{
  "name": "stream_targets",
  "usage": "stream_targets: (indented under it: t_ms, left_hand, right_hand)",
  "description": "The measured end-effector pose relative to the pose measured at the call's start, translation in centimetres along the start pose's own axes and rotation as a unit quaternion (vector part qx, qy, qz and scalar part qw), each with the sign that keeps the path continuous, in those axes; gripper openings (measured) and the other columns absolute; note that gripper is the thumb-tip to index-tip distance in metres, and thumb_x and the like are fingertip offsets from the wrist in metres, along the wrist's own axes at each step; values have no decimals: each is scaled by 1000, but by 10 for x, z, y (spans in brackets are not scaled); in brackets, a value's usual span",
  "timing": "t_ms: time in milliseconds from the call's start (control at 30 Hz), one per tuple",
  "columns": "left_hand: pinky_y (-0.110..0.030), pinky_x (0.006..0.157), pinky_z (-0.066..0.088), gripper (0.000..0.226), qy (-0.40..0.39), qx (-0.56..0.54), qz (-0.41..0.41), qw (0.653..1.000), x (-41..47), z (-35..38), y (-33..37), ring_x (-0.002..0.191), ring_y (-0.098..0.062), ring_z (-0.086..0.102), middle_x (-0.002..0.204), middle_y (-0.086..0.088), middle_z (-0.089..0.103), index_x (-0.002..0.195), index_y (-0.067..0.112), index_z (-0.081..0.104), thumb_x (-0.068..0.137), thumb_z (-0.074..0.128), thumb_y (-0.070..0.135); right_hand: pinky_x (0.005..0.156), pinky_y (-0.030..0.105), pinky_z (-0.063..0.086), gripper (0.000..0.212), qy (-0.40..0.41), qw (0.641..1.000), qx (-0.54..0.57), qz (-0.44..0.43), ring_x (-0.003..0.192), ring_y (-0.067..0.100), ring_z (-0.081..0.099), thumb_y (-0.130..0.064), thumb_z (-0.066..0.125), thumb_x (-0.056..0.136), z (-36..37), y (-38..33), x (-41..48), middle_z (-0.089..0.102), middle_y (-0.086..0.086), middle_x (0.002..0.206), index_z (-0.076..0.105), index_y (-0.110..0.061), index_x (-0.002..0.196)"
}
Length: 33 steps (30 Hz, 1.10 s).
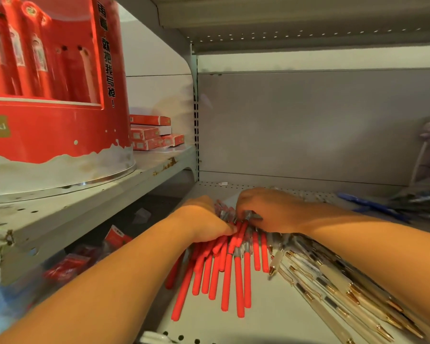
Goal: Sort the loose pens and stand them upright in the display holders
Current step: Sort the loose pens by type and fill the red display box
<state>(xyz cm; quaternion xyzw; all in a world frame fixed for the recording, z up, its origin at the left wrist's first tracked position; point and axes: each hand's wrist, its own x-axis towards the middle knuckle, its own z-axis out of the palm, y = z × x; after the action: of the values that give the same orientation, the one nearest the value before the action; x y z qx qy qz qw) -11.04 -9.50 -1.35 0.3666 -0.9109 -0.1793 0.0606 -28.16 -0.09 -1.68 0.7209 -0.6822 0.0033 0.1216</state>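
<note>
Several red pens (230,271) lie fanned out on the grey shelf (278,314), their far ends bunched together. My left hand (204,220) grips the bunch from the left, thumb on the red barrels. My right hand (266,211) curls over the same bunch from the right, fingertips pinching the clear upper ends. A heap of cream pens with gold tips (333,281) lies under and beside my right forearm. A big red round display holder (52,90) stands on the upper left shelf.
Small red boxes (150,134) are stacked behind the holder. Blue pens (372,207) and packets lie at the back right. Red packets (67,266) lie on the dim lower left shelf. The shelf's back wall (308,125) is close ahead.
</note>
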Motion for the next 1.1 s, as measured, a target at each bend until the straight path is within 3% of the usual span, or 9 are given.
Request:
stream_targets:
  t_ms: [133, 233, 367, 433, 533, 667, 867, 1000, 1100]
  left_hand:
    - [-25, 68, 43, 48, 16, -4, 30, 999, -9, -5, 4, 85, -17, 59, 99, 1, 62, 112, 19, 64, 82, 69, 56]
    - [-25, 67, 43, 45, 14, 15, 77, 997, -20, -11, 4, 93, -20, 59, 111, -4, 64, 116, 19, 64, 87, 63, 54]
    - [-34, 81, 47, 42, 18, 17, 132, 991, -25, -16, -3, 108, -32, 59, 117, -16, 65, 120, 8, 63, 98, 50, 41]
    - [-34, 96, 43, 40, 8, 20, 131, 991, -23, -15, -7, 122, -29, 53, 132, -12, 59, 132, 17, 58, 103, 40, 38]
    - [-32, 113, 28, 43, -42, 24, 115, 992, -21, -9, -11, 140, -23, 37, 154, -3, 41, 148, 26, 42, 108, 29, 34]
    - [-39, 107, 39, 42, -101, -35, 83, 991, -24, -1, -12, 117, -25, 57, 133, -10, 59, 127, 15, 58, 108, 24, 30]
    - [-43, 102, 47, 54, -112, -258, 17, 960, -26, 0, -12, 106, -28, 66, 110, -13, 72, 111, 17, 70, 104, 26, 47]
    - [-37, 86, 55, 57, -130, -277, 3, 952, -21, 2, -16, 90, -25, 73, 93, -11, 76, 103, 18, 73, 101, 27, 52]
    - [-33, 75, 55, 59, -127, -252, 5, 959, -17, 3, -16, 79, -22, 71, 95, -11, 75, 108, 18, 71, 99, 25, 55]
  right_hand:
    - [81, 34, 53, 18, 16, 997, -40, -65, 98, 10, 56, -21, 64, 91, 0, -3, -1, 59, -7, 106, 64, -27, 109]
    - [80, 33, 53, 20, 7, 999, -6, -51, 95, 9, 56, -21, 59, 94, -2, -6, -6, 56, -9, 108, 62, -29, 112]
    - [73, 11, 41, 28, 20, 997, 68, -3, 91, -5, 49, -25, 51, 93, -11, -24, -23, 48, -20, 106, 55, -38, 118]
    - [71, 9, 44, 30, 11, 992, 125, 13, 91, -11, 50, -41, 52, 93, -16, -43, -35, 48, -22, 105, 48, -40, 123]
    - [91, 19, 47, 73, -32, 983, 180, 11, 109, -4, 50, -83, 52, 74, -23, -74, -54, 45, -22, 124, 29, -50, 135]
    - [107, 37, 40, 101, -91, 982, 162, 27, 126, 7, 38, -96, 49, 58, -24, -104, -68, 29, -21, 140, 12, -52, 141]
    - [118, 57, 14, 107, -87, 986, 133, 43, 147, 24, 12, -96, 45, 61, -10, -125, -62, 4, -10, 160, -8, -55, 144]
    - [118, 60, 11, 107, -83, 987, 117, 72, 147, 28, 11, -98, 39, 61, -2, -133, -54, 5, -6, 160, 3, -48, 149]
    - [110, 57, 30, 99, -63, 987, 111, 100, 131, 23, 33, -99, 33, 62, -2, -135, -51, 27, -6, 143, 24, -42, 143]
